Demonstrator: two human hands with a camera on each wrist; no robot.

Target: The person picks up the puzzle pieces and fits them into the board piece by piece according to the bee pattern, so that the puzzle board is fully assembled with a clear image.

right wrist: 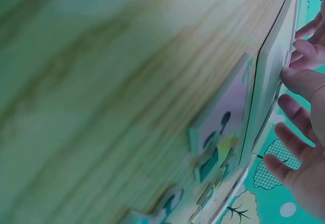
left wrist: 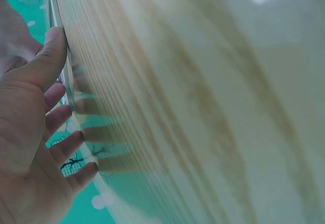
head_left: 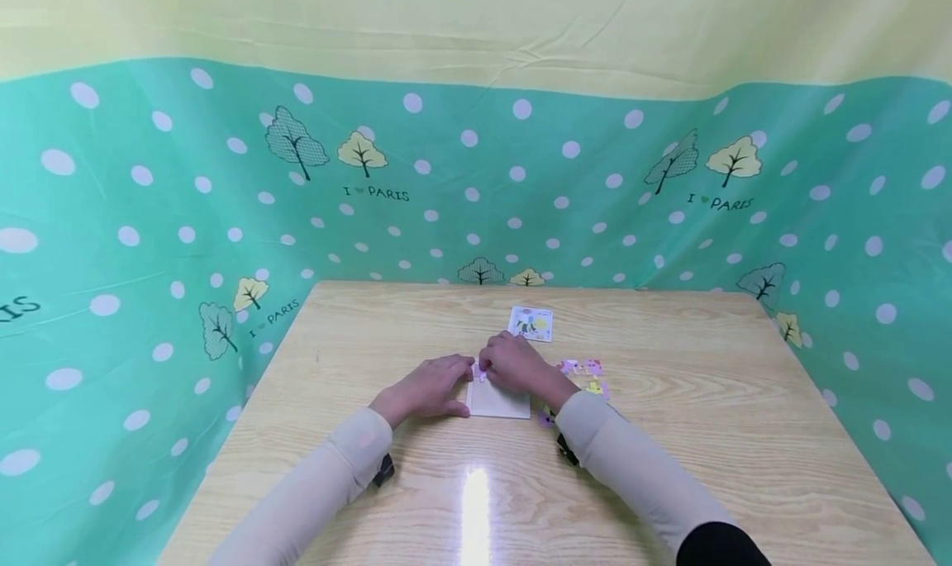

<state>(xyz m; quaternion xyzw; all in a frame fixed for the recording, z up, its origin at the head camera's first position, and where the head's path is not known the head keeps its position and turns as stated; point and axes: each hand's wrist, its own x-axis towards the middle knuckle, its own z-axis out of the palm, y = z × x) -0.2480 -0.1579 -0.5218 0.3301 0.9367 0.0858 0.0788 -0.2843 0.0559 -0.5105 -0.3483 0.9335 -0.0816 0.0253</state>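
Observation:
A pale, square puzzle tray (head_left: 498, 401) lies on the table between the two hands. At its upper left corner is a small pink puzzle piece (head_left: 479, 374), partly hidden by fingers. My left hand (head_left: 434, 387) rests along the tray's left side, thumb near the lower corner and fingers near the upper one. My right hand (head_left: 515, 362) reaches over the tray's upper edge with its fingertips at the pink piece. In the right wrist view, the right thumb (right wrist: 299, 82) touches the tray and the other fingers are spread. Whatever lies under the fingertips is hidden.
Behind the right hand lies a picture card (head_left: 531, 325). Several loose puzzle pieces (head_left: 592, 368) are to the right of the tray, some partly covered by the right forearm. A patterned green curtain (head_left: 491, 194) surrounds the wooden table (head_left: 692, 401) at the back and sides.

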